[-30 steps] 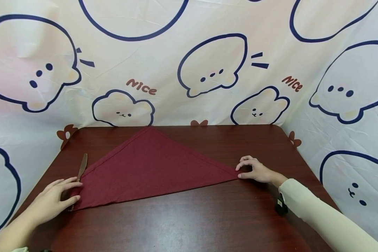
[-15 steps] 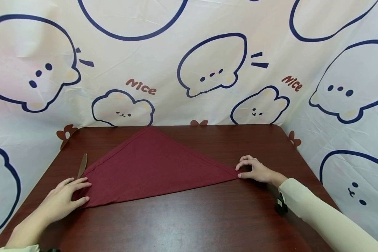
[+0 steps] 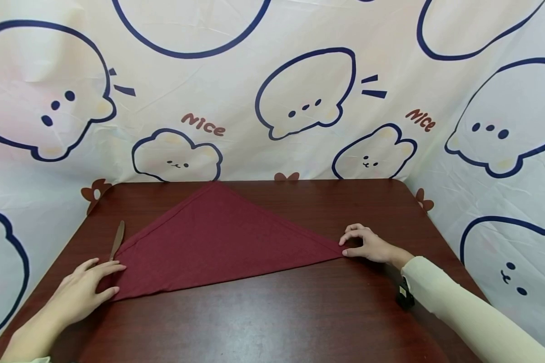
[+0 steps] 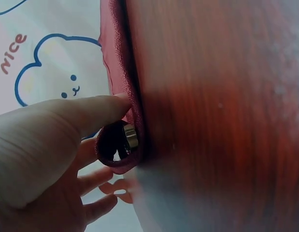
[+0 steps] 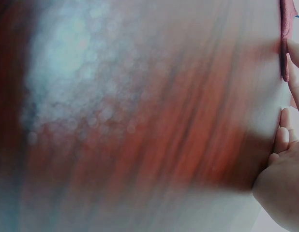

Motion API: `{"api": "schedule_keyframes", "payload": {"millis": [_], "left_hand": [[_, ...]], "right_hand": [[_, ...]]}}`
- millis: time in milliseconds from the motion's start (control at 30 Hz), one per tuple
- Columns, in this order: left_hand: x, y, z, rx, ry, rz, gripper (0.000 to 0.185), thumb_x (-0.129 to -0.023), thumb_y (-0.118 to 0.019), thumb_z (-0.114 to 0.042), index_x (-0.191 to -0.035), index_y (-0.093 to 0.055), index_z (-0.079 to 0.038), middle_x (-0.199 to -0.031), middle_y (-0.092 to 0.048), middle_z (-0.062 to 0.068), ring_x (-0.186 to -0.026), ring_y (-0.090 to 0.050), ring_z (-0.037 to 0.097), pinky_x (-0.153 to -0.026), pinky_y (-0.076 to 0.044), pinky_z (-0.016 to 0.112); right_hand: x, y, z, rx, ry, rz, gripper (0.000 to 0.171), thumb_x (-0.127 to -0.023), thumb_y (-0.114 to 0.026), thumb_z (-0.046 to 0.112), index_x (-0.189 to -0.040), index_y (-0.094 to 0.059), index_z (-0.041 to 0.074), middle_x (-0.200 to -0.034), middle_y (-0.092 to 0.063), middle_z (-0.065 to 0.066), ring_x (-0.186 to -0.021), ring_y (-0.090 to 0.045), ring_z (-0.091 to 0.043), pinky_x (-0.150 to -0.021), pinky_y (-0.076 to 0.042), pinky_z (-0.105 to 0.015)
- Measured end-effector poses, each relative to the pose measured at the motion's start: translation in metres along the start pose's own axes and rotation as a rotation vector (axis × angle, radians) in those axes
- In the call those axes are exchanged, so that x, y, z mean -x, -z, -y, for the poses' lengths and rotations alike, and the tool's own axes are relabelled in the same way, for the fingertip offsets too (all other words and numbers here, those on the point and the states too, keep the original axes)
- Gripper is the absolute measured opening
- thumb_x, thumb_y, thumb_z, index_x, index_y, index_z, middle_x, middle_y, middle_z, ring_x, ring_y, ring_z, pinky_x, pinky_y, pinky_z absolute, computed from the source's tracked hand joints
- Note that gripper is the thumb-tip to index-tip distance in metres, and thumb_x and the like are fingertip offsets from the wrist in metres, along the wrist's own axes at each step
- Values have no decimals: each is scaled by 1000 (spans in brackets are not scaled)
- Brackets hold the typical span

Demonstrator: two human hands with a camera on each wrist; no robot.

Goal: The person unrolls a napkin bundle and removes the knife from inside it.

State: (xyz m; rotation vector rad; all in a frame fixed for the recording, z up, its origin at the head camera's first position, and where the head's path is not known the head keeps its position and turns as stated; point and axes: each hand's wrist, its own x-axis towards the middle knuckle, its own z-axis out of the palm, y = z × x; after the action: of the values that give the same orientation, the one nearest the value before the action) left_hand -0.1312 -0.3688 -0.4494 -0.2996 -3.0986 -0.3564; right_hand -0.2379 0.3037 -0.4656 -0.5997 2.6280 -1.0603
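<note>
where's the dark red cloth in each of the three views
Head view: the dark red cloth lies as a triangle mid-table, between the left hand and the right hand.
Left wrist view: its corner hangs as a strip at upper centre, by the thumb.
Right wrist view: only a sliver at the top right edge, above the fingertips.
Shared landmark: the reddish-brown table under the cloth, in all three.

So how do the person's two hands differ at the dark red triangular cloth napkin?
The left hand lies flat, fingers straight, on the near-left corner of the dark red triangular cloth napkin, beside a metal table knife. The right hand has curled fingers, its fingertips at the right corner. Both touch a napkin corner on the dark wooden table.
</note>
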Motion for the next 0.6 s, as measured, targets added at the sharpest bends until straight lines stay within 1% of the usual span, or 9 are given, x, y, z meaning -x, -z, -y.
{"api": "schedule_keyframes", "payload": {"millis": [233,367,600], "left_hand": [[1,0,1,16,-4,-13,46,-82,-78,-9,-126,-65,-3,-133,-59,33,-128,-37,59,-86,-33,82],[2,2,3,18,4,-5,47,-81,-77,-5,-126,-65,-3,-134,-57,33,-128,-36,60,-87,-33,82],[4,4,8,25,9,4,48,-81,-75,-4,-128,-64,-5,-136,-55,33,-128,-35,60,-86,-33,82]], "right_hand": [[0,0,0,-5,0,0,16,-88,-79,20,-102,-75,15,-122,-51,-12,-119,-41,-29,-101,-33,-51],[-1,0,0,-3,5,0,16,-88,-79,21,-102,-75,15,-123,-51,-12,-119,-41,-29,-101,-34,-51],[0,-1,-3,-9,-4,0,16,-88,-78,21,-103,-74,16,-124,-50,-12,-120,-41,-29,-102,-33,-54]]}}
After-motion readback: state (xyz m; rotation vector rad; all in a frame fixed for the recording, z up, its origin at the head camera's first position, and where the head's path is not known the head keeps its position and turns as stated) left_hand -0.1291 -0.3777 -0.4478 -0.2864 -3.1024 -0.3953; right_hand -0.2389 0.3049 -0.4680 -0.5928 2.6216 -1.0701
